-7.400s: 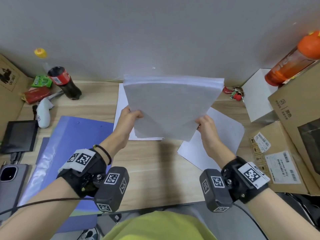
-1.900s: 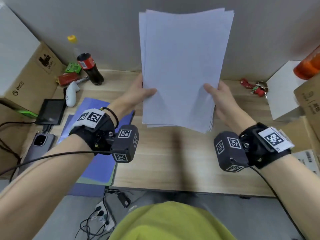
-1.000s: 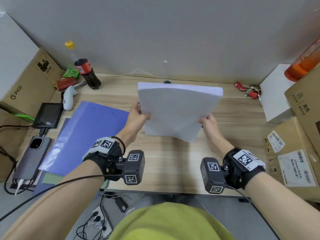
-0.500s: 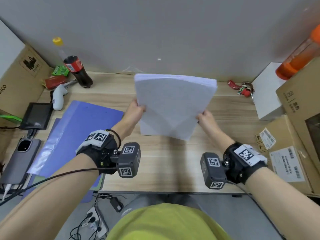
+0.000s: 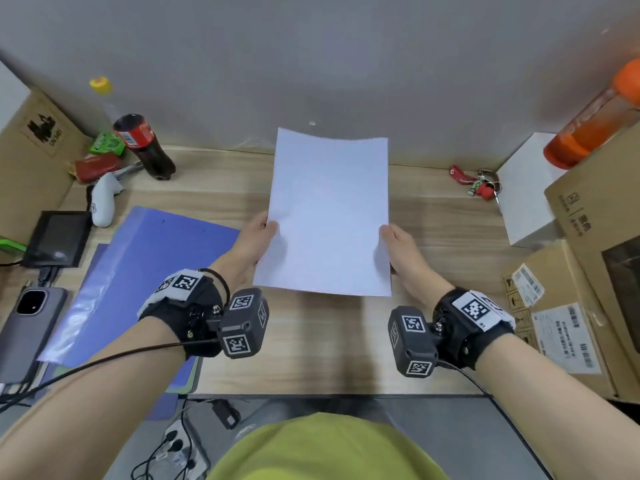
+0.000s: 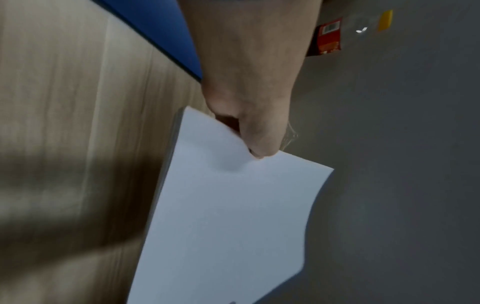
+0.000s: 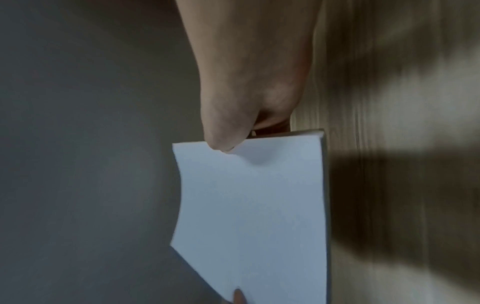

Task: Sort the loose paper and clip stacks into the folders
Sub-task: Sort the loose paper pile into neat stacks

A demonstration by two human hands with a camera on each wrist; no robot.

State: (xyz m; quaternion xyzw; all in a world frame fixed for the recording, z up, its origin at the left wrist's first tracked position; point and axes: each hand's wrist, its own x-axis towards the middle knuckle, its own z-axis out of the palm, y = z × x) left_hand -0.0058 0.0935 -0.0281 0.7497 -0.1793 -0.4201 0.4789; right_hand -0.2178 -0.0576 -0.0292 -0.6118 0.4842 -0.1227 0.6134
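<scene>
A flat blue plastic folder point(image 5: 138, 271) lies open on the wooden counter point(image 5: 318, 341), just left of the left hand point(image 5: 254, 237). That hand's fingers point(image 6: 259, 142) pinch the left edge of a white paper stack point(image 5: 329, 216), held upright between both hands. The right hand point(image 5: 401, 251) pinches its right edge, thumb in front.

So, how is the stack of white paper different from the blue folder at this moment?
The paper stack is white and held up by both hands, the left hand and the right hand pinching its side edges; the blue folder lies flat on the desk, touched by no hand. The paper stack sits in the middle in front of the person, the blue folder to the left. Both are flat and rectangular.
</scene>
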